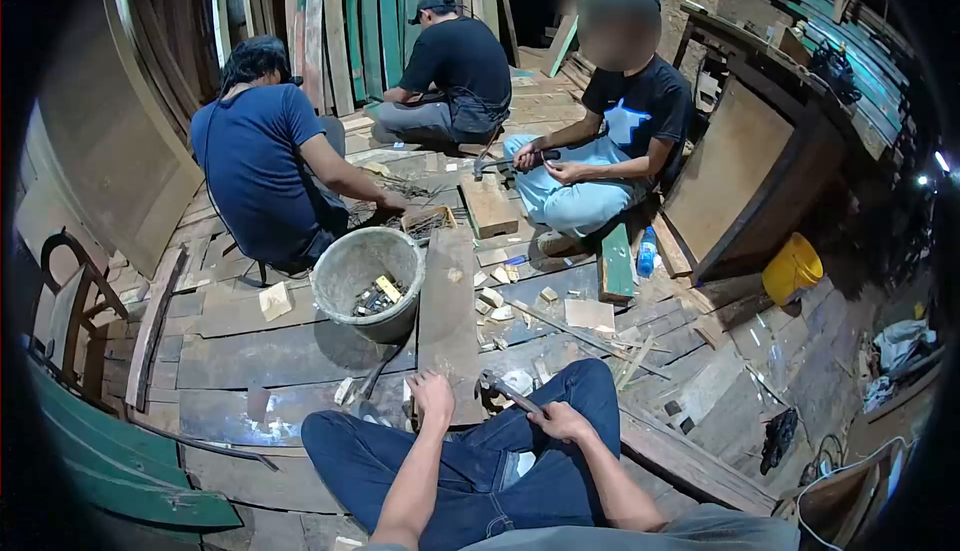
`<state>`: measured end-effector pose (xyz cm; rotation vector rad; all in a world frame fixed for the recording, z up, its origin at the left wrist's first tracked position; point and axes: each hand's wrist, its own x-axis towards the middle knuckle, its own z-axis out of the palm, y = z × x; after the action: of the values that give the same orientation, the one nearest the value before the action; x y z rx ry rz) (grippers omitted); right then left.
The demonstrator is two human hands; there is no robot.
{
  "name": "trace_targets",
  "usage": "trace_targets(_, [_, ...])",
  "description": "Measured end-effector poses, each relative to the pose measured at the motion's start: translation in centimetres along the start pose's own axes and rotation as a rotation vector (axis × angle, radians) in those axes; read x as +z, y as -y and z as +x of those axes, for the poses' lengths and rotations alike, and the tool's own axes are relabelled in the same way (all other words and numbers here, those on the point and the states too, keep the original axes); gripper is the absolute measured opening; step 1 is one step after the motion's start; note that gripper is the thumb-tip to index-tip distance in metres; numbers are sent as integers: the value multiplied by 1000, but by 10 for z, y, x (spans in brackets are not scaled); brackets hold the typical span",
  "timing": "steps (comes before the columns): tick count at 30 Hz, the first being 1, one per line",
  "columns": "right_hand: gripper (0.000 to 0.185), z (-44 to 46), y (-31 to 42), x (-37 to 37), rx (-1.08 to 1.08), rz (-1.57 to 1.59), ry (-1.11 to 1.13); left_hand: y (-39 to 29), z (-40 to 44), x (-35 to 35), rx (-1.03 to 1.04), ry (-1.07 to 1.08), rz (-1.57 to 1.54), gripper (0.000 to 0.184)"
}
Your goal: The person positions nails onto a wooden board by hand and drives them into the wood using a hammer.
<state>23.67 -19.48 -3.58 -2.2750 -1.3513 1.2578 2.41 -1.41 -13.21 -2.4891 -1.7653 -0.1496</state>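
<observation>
My right hand point(562, 423) is wrapped round the handles of a pair of pincers point(512, 393), whose curved head points forward and left above my lap. My left hand point(432, 396) rests at the near end of a long plank point(447, 301), with its fingers curled down. Whatever may be between those fingertips is too small to make out. A hammer-like tool with a dark handle point(378, 375) lies left of that hand, partly hidden by my knee. Beyond it stands a grey bucket point(368, 271) with small pieces inside.
Three people sit on the plank floor ahead; the one at right holds a hammer point(515, 161) near a wood block point(488, 206). Wood scraps point(490, 298) and thin sticks point(585, 329) lie right of the plank. A yellow bucket point(793, 269) is tipped at far right.
</observation>
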Motion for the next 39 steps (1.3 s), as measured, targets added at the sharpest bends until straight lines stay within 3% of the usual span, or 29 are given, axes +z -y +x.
trace_targets(5, [49, 6, -10, 8, -46, -8, -35, 2, 2, 35, -41, -10, -29, 30])
trace_targets(11, [50, 6, -12, 7, -28, -10, -30, 6, 1, 27, -6, 59, -87, 35])
trace_targets(12, [50, 7, -13, 8, -30, -17, -22, 5, -2, 23, -3, -69, -121, 32])
trace_targets(15, [51, 8, -15, 11, -38, -64, -73, 8, -1, 5, 42, 85, -118, 30])
trace_targets(20, [50, 16, -21, 15, -77, -79, -69, 27, 9, 45, 122, 10, -340, 25])
trace_targets(29, [50, 13, -17, 12, -45, -49, -51, 28, 8, 47, 78, -51, -479, 22])
trace_targets(34, [49, 8, -11, 8, -105, -110, -109, 22, 4, -9, 46, 74, -584, 19])
trace_targets(35, [48, 0, 2, -3, -115, -101, -102, 30, 11, 37, 101, -48, -582, 20])
trace_targets(38, [45, 17, -16, 15, -72, -73, -100, 27, 10, 31, 27, -92, -585, 24])
trace_targets(39, [44, 17, -17, 14, -85, -43, -118, 28, 12, 33, -28, 2, -612, 25])
